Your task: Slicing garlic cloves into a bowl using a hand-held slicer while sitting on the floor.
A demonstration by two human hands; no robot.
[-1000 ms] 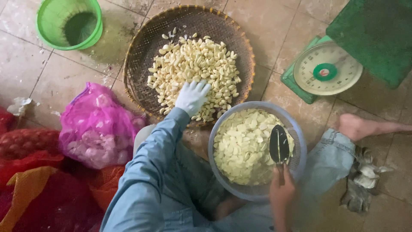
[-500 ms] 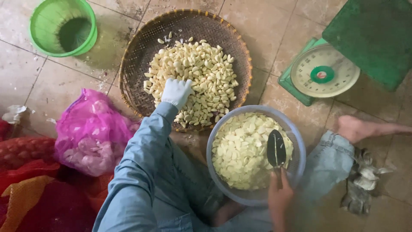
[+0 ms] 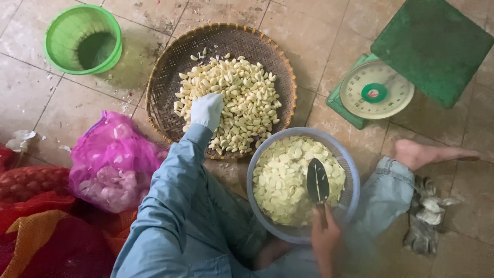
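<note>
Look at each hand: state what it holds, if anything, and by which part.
The right hand holds a dark-bladed knife by its handle, over the blue bowl. The gloved left hand rests on the peeled garlic cloves; its grip cannot be told.

Peeled garlic cloves (image 3: 242, 98) lie heaped in a woven tray (image 3: 170, 77) on the tiled floor (image 3: 319, 25), and the left hand (image 3: 207, 110) rests on them. Nearer the person, to the right, a bowl (image 3: 346, 163) holds cut garlic (image 3: 280, 180); the right hand (image 3: 325, 238) holds a knife (image 3: 317, 181) over it. A small basket (image 3: 83, 39) stands left of the tray, a mesh bag (image 3: 110, 162) below it, a scale (image 3: 378, 90) to the right.
</note>
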